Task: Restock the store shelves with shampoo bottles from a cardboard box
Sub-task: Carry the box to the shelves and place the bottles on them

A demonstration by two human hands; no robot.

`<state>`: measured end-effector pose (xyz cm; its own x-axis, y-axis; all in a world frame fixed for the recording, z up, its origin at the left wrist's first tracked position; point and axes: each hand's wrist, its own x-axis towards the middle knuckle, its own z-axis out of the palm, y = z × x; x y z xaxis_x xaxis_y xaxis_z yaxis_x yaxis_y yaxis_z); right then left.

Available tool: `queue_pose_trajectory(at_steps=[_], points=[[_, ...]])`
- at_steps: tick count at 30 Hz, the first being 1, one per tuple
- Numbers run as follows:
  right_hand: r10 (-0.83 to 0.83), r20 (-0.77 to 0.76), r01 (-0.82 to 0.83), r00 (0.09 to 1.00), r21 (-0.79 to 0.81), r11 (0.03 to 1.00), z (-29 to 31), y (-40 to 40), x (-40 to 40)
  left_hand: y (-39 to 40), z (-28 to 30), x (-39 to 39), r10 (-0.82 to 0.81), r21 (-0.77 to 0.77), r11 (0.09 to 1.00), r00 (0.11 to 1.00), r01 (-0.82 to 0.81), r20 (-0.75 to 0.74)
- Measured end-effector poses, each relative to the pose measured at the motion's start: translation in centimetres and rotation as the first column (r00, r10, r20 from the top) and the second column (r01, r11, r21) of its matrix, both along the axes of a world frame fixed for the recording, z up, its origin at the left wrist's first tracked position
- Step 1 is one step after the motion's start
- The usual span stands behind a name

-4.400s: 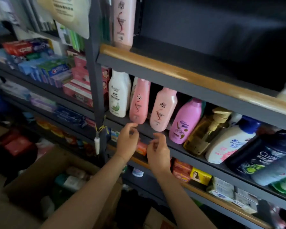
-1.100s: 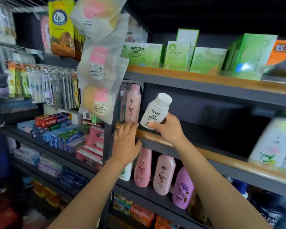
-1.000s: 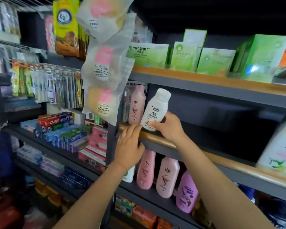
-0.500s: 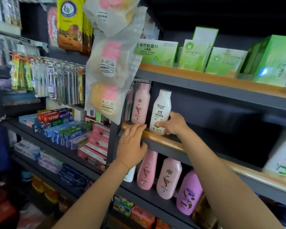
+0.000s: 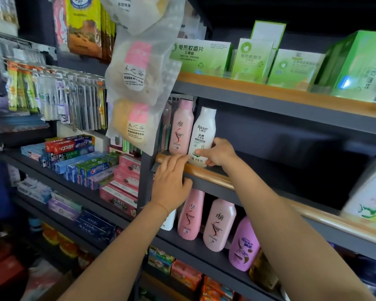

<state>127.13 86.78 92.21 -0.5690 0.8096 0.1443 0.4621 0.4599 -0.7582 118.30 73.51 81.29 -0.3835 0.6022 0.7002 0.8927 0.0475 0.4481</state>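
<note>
Fingers (image 5: 201, 152) of right hand (image 5: 220, 153) curl round white "Rocien" bottle (image 5: 202, 135) on dark shelf (image 5: 206, 173); left hand (image 5: 172, 183) flat, fingers relaxed, on its wooden lip. Darlie toothpaste (image 5: 71, 154) left.

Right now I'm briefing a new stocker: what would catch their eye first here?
The right hand holding a white bottle upright on the middle shelf, beside a pink bottle. The left hand rests on that shelf's wooden edge. Above sit bright green boxes; clear hanging bags dangle at left.
</note>
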Motion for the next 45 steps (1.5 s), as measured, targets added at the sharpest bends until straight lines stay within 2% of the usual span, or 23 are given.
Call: queue_pose_trajectory(at_steps=[3, 5, 7, 9, 10, 13, 15, 17, 19, 21, 22, 24, 27, 30, 32, 33, 36, 38, 42, 45], points=[[-0.070, -0.031, 0.072, 0.997, 0.061, 0.995, 0.1, -1.4, 1.0, -0.2, 0.1, -0.2, -0.025, -0.018, 1.000, 1.000, 0.025, -0.012], [-0.141, -0.198, 0.185, 0.970, 0.222, 0.957, -0.2, -3.9, 2.3, -0.6, 0.1, -0.5, -0.069, -0.023, 0.997, 0.998, 0.068, -0.016], [-0.088, -0.431, 0.244, 0.898, 0.321, 0.915, -1.2, -7.3, 3.2, -1.5, -0.3, -0.7, -0.109, 0.023, 0.994, 0.994, 0.110, -0.018], [0.082, -0.548, 0.103, 0.832, 0.299, 0.949, -3.0, -10.8, 3.1, -3.2, -1.5, -1.0, -0.093, 0.090, 0.992, 0.996, 0.091, 0.018], [0.172, -0.537, -0.017, 0.826, 0.282, 0.959, -4.4, -12.2, 2.5, -4.2, -2.6, -1.2, -0.060, 0.123, 0.991, 0.996, 0.052, 0.063], [0.343, -0.333, -0.310, 0.878, 0.148, 0.939, -11.0, -14.6, -0.8, -8.3, -9.3, -2.9, 0.068, 0.064, 0.994, 0.961, -0.089, 0.269], [0.387, -0.142, -0.393, 0.911, -0.014, 0.920, -16.8, -15.3, -3.2, -12.0, -15.6, -4.3, 0.228, -0.111, 0.973, 0.889, -0.200, 0.397], [0.414, 0.055, -0.395, 0.909, -0.210, 0.895, -23.5, -15.8, -5.1, -16.4, -22.3, -4.9, 0.388, -0.341, 0.910, 0.776, -0.236, 0.497], [0.471, 0.242, -0.352, 0.848, -0.407, 0.843, -30.5, -16.8, -6.8, -20.8, -28.4, -5.0, 0.505, -0.502, 0.836, 0.668, -0.222, 0.546], [0.534, 0.369, -0.282, 0.760, -0.553, 0.784, -37.3, -18.3, -8.4, -24.5, -33.8, -4.8, 0.603, -0.615, 0.758, 0.594, -0.219, 0.533], [0.562, 0.405, -0.248, 0.722, -0.606, 0.756, -40.3, -19.3, -9.0, -26.2, -35.9, -4.7, 0.644, -0.664, 0.716, 0.572, -0.216, 0.508], [0.610, 0.450, -0.209, 0.652, -0.667, 0.715, -45.6, -21.4, -9.6, -28.9, -39.7, -4.4, 0.700, -0.752, 0.621, 0.588, -0.221, 0.405], [0.636, 0.519, -0.156, 0.571, -0.692, 0.705, -52.8, -24.3, -9.8, -32.7, -44.0, -3.6, 0.722, -0.839, 0.453, 0.676, -0.300, 0.148], [0.645, 0.595, -0.110, 0.480, -0.688, 0.717, -60.0, -26.3, -8.7, -36.0, -47.0, -1.7, 0.753, -0.910, 0.297, 0.657, -0.288, 0.037], [0.650, 0.627, -0.107, 0.429, -0.679, 0.726, -64.0, -27.3, -7.4, -37.7, -49.1, 0.1, 0.772, -0.934, 0.243, 0.635, -0.262, 0.023], [0.642, 0.640, -0.107, 0.422, -0.668, 0.736, -65.8, -27.7, -6.6, -38.2, -50.2, 1.0, 0.768, -0.936, 0.242, 0.640, -0.255, 0.024], [0.545, 0.674, -0.037, 0.498, -0.612, 0.790, -68.9, -28.6, -4.7, -38.4, -52.2, 3.1, 0.749, -0.928, 0.274, 0.661, -0.252, 0.042], [0.469, 0.718, 0.026, 0.515, -0.559, 0.829, -70.4, -28.5, -3.6, -37.7, -53.0, 3.8, 0.731, -0.909, 0.311, 0.681, -0.279, 0.041], [0.417, 0.788, 0.077, 0.452, -0.501, 0.862, -72.2, -27.6, -1.5, -36.6, -54.0, 4.8, 0.729, -0.908, 0.310, 0.683, -0.284, 0.035], [0.519, 0.768, 0.011, 0.374, -0.564, 0.826, -72.6, -27.3, -0.5, -36.2, -54.3, 5.2, 0.743, -0.907, 0.308, 0.668, -0.285, 0.042]])
